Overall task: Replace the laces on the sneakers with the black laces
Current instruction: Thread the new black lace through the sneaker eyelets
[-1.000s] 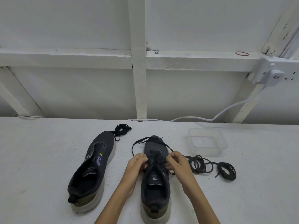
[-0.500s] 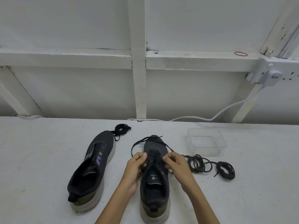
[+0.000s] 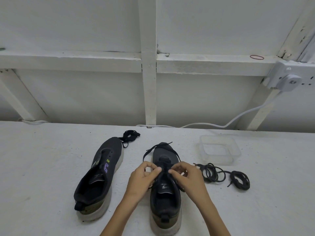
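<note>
Closer together now than a moment ago, my left hand and right hand each pinch the black lace, fingertips almost meeting over the tongue of the near sneaker. It sits on the counter, toe away from me, lace ends looping round the toe. Left of it lies the second sneaker, a lace bundle at its toe. Coiled laces sit to the right, near a clear tub.

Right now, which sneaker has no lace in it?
The sneaker with the purple mark: its eyelets are bare. The other sneaker, between the left hand and right hand, has a lace threaded.
</note>
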A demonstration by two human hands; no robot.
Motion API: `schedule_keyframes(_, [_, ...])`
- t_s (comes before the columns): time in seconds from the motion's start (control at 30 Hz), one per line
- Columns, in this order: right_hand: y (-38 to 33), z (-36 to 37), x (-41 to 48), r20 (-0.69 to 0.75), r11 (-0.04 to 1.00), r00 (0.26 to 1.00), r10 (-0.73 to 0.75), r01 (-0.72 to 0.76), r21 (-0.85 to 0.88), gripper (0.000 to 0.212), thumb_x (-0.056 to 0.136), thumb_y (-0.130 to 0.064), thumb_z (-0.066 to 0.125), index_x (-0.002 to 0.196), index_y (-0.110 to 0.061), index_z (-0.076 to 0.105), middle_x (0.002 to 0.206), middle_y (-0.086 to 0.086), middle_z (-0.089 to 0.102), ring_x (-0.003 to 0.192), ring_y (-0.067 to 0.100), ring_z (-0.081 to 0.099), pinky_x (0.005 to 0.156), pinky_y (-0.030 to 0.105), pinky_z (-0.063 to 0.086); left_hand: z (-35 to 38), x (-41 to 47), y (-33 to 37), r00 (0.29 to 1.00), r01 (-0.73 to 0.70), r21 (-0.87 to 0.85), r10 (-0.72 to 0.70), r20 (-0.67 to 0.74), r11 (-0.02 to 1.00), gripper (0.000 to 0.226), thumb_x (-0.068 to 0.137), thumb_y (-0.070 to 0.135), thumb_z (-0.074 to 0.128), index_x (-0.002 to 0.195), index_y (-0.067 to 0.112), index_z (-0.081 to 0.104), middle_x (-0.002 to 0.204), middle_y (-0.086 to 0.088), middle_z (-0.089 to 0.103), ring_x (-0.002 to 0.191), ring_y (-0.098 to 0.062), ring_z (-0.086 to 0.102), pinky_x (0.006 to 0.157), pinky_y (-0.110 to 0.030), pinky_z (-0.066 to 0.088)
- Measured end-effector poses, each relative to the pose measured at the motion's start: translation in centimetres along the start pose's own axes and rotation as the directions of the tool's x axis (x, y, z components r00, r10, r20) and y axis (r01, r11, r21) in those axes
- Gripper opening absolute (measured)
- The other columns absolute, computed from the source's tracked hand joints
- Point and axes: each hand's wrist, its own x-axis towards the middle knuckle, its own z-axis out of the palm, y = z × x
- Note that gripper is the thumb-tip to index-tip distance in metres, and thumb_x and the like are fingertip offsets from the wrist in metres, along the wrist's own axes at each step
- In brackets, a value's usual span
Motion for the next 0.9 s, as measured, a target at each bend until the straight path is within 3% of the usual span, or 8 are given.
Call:
schedule_keyframes(0.13, [-0.6,0.4,0.5,0.023,0.993,0.999,-0.039,0.041,-0.115,0.009,0.083,-0.031,0.073,0.076,-0.035,0.072,0.067,-0.012,0.067,0.06,0.002,0.058,0.058,0.017,0.043,0.0,0.9,0.0,0.998,-0.07,0.136,0.069,0.012,0.988,0.009,0.088,0.034,0.069,0.092,0.027,0.069,0.04,0.01,0.048,0.042,-0.002,0.044,0.055,-0.022,0.04])
schedule_keyframes(0.27, [-0.6,0.3,0.6,0.052,0.993,0.998,-0.029,0.034,-0.112,0.013,0.086,-0.023,0.069,0.074,-0.029,0.069,0.062,-0.01,0.064,0.051,0.003,0.054,0.052,0.021,0.039,0.3,1.1,-0.4,0.994,-0.104,0.15,0.105,0.001,0.983,0.004,0.088,0.026,0.068,0.084,0.026,0.067,0.04,0.009,0.045,0.042,-0.006,0.041,0.056,-0.025,0.039])
schedule_keyframes(0.37, [-0.4,0.6,0.1,0.091,0.999,0.996,0.019,-0.022,0.031,0.013,0.09,-0.016,0.063,0.078,-0.022,0.063,0.063,-0.012,0.059,0.056,0.002,0.05,0.055,0.02,0.038,0.7,0.2,-0.6,0.996,-0.083,-0.02,0.084,0.009,0.996,0.006,0.093,0.019,0.062,0.088,0.019,0.063,0.049,0.004,0.045,0.05,-0.013,0.04,0.054,-0.026,0.037])
schedule_keyframes(0.43, [-0.2,1.0,-0.2,0.096,0.982,0.992,0.082,-0.097,0.164,0.013,0.093,-0.014,0.058,0.081,-0.018,0.059,0.067,-0.011,0.056,0.062,0.006,0.048,0.057,0.02,0.038,1.3,-0.5,-0.6,1.0,-0.024,-0.178,0.023,-0.007,0.984,0.009,0.097,0.013,0.054,0.09,0.01,0.059,0.052,0.004,0.043,0.052,-0.01,0.04,0.051,-0.02,0.037])
schedule_keyframes(0.53, [-0.1,1.2,-0.4,0.072,0.905,0.967,0.245,-0.255,0.34,0.015,0.096,-0.011,0.05,0.081,-0.013,0.051,0.067,-0.004,0.045,0.059,0.008,0.038,0.052,0.019,0.033,1.4,-0.9,-0.9,0.985,0.081,-0.429,-0.139,-0.105,0.9,0.019,0.101,0.009,0.038,0.086,0.011,0.05,0.056,0.006,0.038,0.048,-0.006,0.036,0.047,-0.017,0.035])
schedule_keyframes(0.6, [0.1,0.8,-0.6,0.058,0.858,0.95,0.306,-0.301,0.416,0.015,0.096,-0.012,0.049,0.081,-0.013,0.05,0.066,-0.004,0.043,0.058,0.008,0.036,0.053,0.021,0.031,0.6,-0.8,-1.4,0.968,0.116,-0.493,-0.208,-0.137,0.862,0.02,0.101,0.009,0.036,0.087,0.012,0.049,0.062,0.001,0.038,0.052,-0.01,0.036,0.048,-0.019,0.034])
schedule_keyframes(0.77, [-0.2,0.6,-0.6,0.13,0.886,0.964,0.232,-0.265,0.38,0.013,0.094,-0.016,0.059,0.083,-0.01,0.059,0.056,-0.007,0.048,0.051,0.006,0.041,0.051,0.02,0.035,0.3,-0.8,-1.1,0.997,0.072,-0.304,-0.081,-0.016,0.95,0.015,0.097,0.011,0.051,0.092,0.008,0.065,0.06,0.006,0.05,0.055,-0.006,0.049,0.05,-0.016,0.042])
schedule_keyframes(0.9, [-0.4,0.8,-0.2,0.104,0.924,0.978,0.181,-0.205,0.323,0.02,0.09,-0.027,0.068,0.087,-0.008,0.063,0.065,0.0,0.054,0.055,0.008,0.048,0.049,0.02,0.038,1.1,0.2,-0.6,0.997,-0.007,-0.164,-0.006,-0.076,0.986,0.007,0.089,0.025,0.067,0.092,0.018,0.068,0.064,0.007,0.064,0.066,-0.009,0.063,0.062,-0.021,0.05])
